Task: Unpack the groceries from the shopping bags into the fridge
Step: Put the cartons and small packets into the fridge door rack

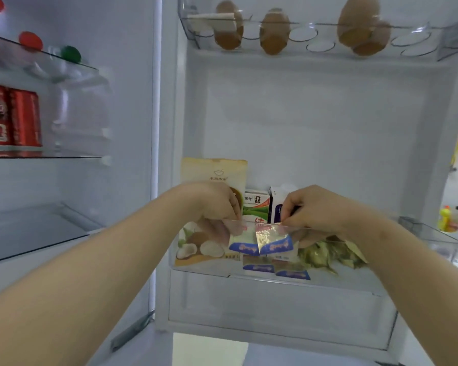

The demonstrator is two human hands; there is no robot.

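Observation:
Both my hands reach into the clear door bin [328,280] of the open fridge. My left hand [217,204] holds the left silver-and-blue packet [245,241] behind the bin's front wall. My right hand [315,210] pinches the top of the right silver-and-blue packet [275,240]. The two packets hang side by side inside the bin. Their reflections show lower on the bin floor. A tall beige coconut carton [212,175] stands at the bin's left. A green milk carton [255,207] and a white-and-purple carton [275,204] stand behind the packets.
A bag of dried green leaves [331,253] lies in the bin's right part. Several brown eggs [274,33] sit in the egg rack above. Red cans [11,117] stand on a glass shelf at the left, with red and green caps [70,54] above. Another door bin [275,313] sits below.

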